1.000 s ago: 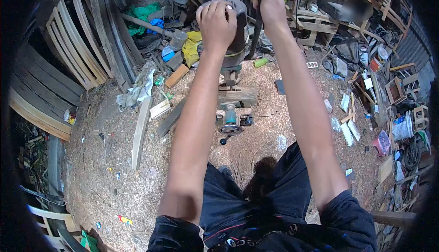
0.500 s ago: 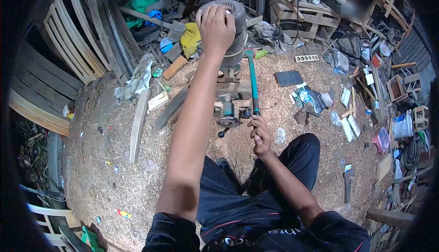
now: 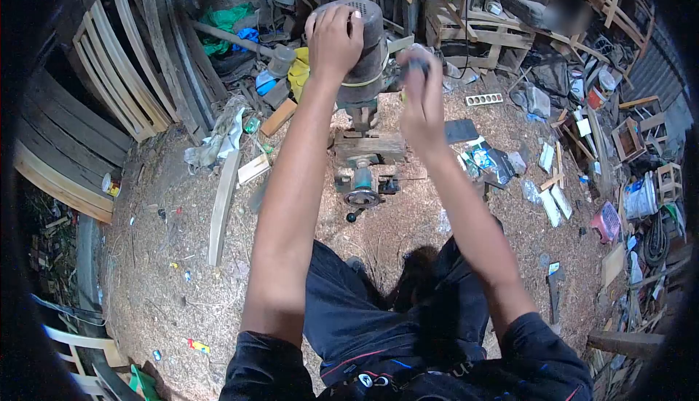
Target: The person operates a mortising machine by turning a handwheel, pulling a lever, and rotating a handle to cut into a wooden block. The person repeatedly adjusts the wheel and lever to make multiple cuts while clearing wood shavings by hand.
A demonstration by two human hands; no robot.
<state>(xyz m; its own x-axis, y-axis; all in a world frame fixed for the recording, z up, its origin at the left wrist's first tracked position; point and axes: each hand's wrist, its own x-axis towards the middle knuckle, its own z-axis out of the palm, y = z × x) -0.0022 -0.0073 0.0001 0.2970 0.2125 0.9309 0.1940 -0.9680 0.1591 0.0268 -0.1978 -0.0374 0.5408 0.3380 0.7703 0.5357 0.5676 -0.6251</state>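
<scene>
A tall upright machine with a dark round motor housing (image 3: 370,18) stands ahead of me. My left hand (image 3: 333,37) is curled over the top left edge of this housing. To its right, my right hand (image 3: 422,106) is raised and blurred by motion, wrapped around the dark grip of the machine's lever (image 3: 417,64); the green shaft is mostly hidden. Below the motor, a wooden block (image 3: 370,146) lies across the machine's bed. A metal handwheel (image 3: 362,198) and a black-knobbed crank (image 3: 353,217) sit on the near side of the base.
Wood shavings cover the floor (image 3: 291,284). A long pale board (image 3: 223,208) lies left of the machine. Curved slats (image 3: 116,66) lean at the left wall. Right of the machine are a dark flat block (image 3: 460,131), a power strip (image 3: 483,99) and a pink basket (image 3: 606,222).
My right hand has swung up and away from me with the lever, from beside my knee to motor height. My left hand stays on the motor housing. The view shifted slightly.
</scene>
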